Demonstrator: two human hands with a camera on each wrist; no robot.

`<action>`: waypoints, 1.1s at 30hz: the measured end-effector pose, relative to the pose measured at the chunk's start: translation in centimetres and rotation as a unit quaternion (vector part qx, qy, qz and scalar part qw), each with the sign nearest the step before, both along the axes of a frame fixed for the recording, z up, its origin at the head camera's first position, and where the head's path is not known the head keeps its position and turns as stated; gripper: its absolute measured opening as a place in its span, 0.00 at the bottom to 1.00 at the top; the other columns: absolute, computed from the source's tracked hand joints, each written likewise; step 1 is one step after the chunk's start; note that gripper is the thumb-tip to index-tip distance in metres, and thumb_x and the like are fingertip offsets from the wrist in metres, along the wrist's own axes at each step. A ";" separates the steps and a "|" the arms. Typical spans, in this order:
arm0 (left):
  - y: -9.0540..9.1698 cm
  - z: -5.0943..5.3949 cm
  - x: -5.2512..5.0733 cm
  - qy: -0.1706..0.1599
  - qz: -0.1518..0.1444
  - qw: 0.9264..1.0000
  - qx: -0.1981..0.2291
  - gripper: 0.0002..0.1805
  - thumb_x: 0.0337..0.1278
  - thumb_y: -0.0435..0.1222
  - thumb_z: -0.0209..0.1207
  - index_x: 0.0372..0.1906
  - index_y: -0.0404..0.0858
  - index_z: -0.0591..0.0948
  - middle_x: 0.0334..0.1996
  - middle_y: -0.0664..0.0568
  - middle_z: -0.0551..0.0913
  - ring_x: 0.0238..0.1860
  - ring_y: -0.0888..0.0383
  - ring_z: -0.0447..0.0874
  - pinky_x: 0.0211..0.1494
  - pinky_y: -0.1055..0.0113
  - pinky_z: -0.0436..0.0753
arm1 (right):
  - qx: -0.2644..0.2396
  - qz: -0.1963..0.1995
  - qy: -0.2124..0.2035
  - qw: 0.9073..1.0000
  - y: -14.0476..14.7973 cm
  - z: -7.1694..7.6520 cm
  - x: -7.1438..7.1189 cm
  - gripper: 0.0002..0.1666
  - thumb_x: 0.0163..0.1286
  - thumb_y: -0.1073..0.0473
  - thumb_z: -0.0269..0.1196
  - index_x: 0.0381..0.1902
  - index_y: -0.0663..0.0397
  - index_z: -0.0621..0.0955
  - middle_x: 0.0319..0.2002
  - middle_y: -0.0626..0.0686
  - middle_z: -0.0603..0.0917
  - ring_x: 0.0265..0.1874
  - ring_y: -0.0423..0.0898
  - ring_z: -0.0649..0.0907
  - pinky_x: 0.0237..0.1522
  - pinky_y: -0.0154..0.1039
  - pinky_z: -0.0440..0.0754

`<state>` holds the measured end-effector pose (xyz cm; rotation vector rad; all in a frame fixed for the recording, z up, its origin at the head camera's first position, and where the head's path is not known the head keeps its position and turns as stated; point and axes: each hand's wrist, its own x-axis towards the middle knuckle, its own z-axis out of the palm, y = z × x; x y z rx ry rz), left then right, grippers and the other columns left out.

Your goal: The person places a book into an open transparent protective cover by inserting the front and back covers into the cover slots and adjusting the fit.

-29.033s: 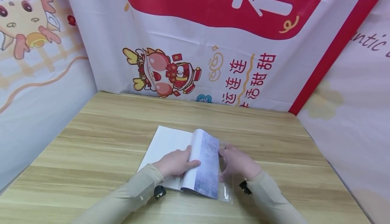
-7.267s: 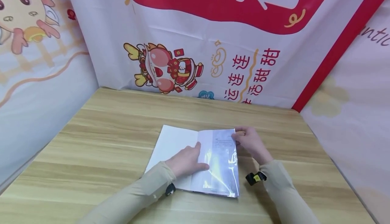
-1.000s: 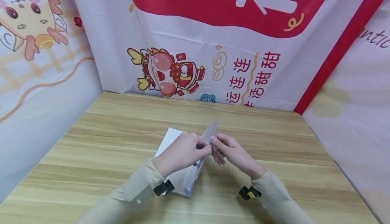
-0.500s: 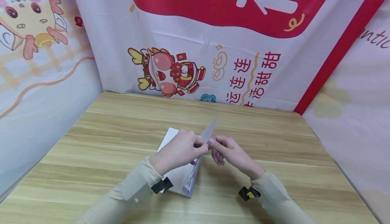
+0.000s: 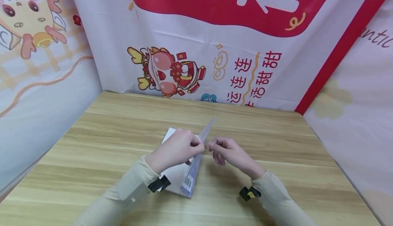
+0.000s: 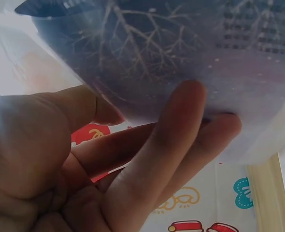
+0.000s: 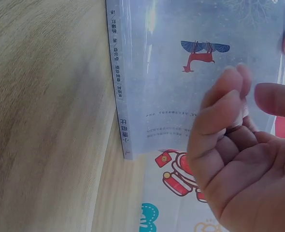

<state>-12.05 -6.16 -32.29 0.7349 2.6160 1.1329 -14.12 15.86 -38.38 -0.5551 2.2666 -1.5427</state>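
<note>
A slim book point(image 5: 175, 178) in a glossy clear plastic cover lies on the table, its raised cover point(image 5: 206, 130) tilted upward. My left hand point(image 5: 178, 149) pinches the edge of that raised part between thumb and fingers. In the left wrist view, a purple-blue printed sheet point(image 6: 147, 58) with a white branch pattern lies against the left fingertips point(image 6: 186, 101). My right hand point(image 5: 231, 152) hovers just right of the book, fingers loosely curled around nothing. The right wrist view shows the pale blue outside cover point(image 7: 171, 87) with a red deer drawing, and a spine with printed characters.
The wood-grain table point(image 5: 276, 185) extends around the book on every side. Printed cloth hangings point(image 5: 196, 34) stand behind it and at left and right. Each wrist wears a small black camera point(image 5: 250, 193).
My left hand has moved slightly left with the raised cover, leaving a gap to the right hand, whose fingertips were by its edge. About 7 s ago the book lay spread open and flat.
</note>
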 end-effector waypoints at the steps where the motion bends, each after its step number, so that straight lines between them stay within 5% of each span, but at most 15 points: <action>1: -0.1 0.0 0.0 -0.002 0.000 1.000 -0.001 0.14 0.65 0.34 0.56 0.22 0.43 0.84 0.20 0.55 0.76 0.22 0.59 0.80 0.22 0.71 0.82 | 0.003 0.000 -0.001 1.000 0.0 0.0 0.0 0.19 0.78 0.51 0.53 0.40 0.64 0.77 0.24 0.58 0.79 0.20 0.48 0.76 0.22 0.36 0.76; 11: -1.6 0.5 -0.2 -0.018 0.030 0.999 -0.012 0.14 0.62 0.32 0.57 0.22 0.40 0.87 0.23 0.53 0.84 0.22 0.57 0.82 0.20 0.68 0.82 | 0.015 -0.006 -0.010 1.000 -0.1 -0.3 -0.2 0.14 0.77 0.57 0.55 0.38 0.63 0.78 0.23 0.56 0.79 0.20 0.48 0.76 0.23 0.36 0.76; 21: -5.0 -0.8 -0.7 -0.013 0.083 0.994 -0.067 0.17 0.62 0.32 0.57 0.16 0.40 0.82 0.14 0.52 0.76 0.14 0.59 0.76 0.19 0.69 0.80 | 0.036 -0.016 -0.027 0.999 0.2 -0.9 -0.4 0.18 0.75 0.54 0.57 0.40 0.68 0.78 0.23 0.56 0.80 0.21 0.46 0.77 0.25 0.38 0.77; 33: -6.8 -2.0 -1.3 -0.006 0.099 0.989 -0.111 0.21 0.59 0.31 0.57 0.10 0.39 0.75 0.08 0.55 0.71 0.11 0.61 0.73 0.15 0.73 0.72 | 0.057 -0.011 -0.043 0.997 0.1 -1.2 -0.4 0.18 0.75 0.53 0.57 0.39 0.67 0.79 0.24 0.58 0.80 0.22 0.47 0.77 0.28 0.41 0.78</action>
